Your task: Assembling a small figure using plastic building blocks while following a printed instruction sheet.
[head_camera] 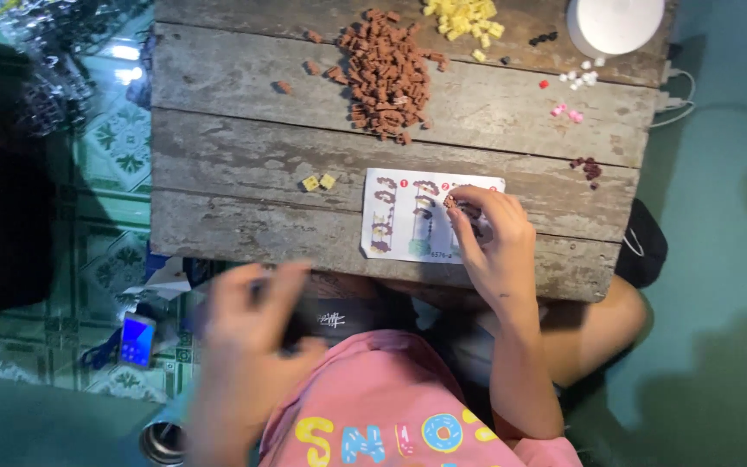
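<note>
Fingers (464, 227) of right hand (493, 246) pinching small brown brick piece (450, 201) over instruction sheet (395, 216); left hand (248, 324) blurred, grip unclear. Brown brick pile (388, 73) at twelve o'clock on surface (244, 156).

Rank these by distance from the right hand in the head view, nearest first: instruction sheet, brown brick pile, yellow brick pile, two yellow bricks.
From the right hand:
1. Instruction sheet, under the hand.
2. Two yellow bricks, left of the sheet.
3. Brown brick pile, farther up the table.
4. Yellow brick pile, at the far edge.
</note>
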